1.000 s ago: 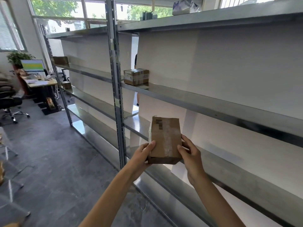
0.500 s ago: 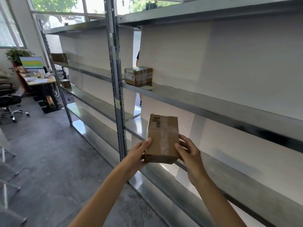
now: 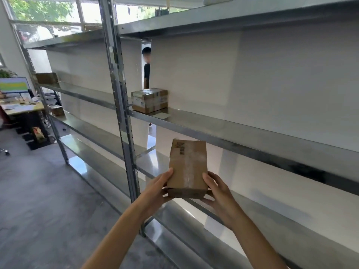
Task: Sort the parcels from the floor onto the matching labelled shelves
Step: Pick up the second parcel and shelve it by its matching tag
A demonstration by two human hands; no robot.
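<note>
Stepped nearer the rack over the last second: looms larger now, the taped box on the middle shelf bigger in view, and a person showing through the gap behind it.

Still carrying the parcel upright in mid-air, in front of the rack and just right of the post, touching no shelf. Held the same way as before: left grip curled round the lower left edge, thumb on the front face; right grip curled round the lower right edge, thumb likewise on the front. Neither spread nor empty, both pinching the parcel's bottom end between them. Barcode turned to the camera near the top left corner, too small to read.

Points, by judgement, to an approach nearly done and a placing not yet begun. Appears below the middle shelf's rim and above the lower shelf, so could go to either. Cannot tell which shelf matches: no shelf label legible, only a pale slip lying on the middle shelf just beside the taped box.

Calls next for checking the parcel's marking against the shelf marks, then lifting over a rim and setting down flat. Worth minding the metal rim on the way in, and the narrow hold at one end, likely to let the top tip forward.

Elsewhere: a worktop with a screen at far left, and another box on the far bay.
</note>
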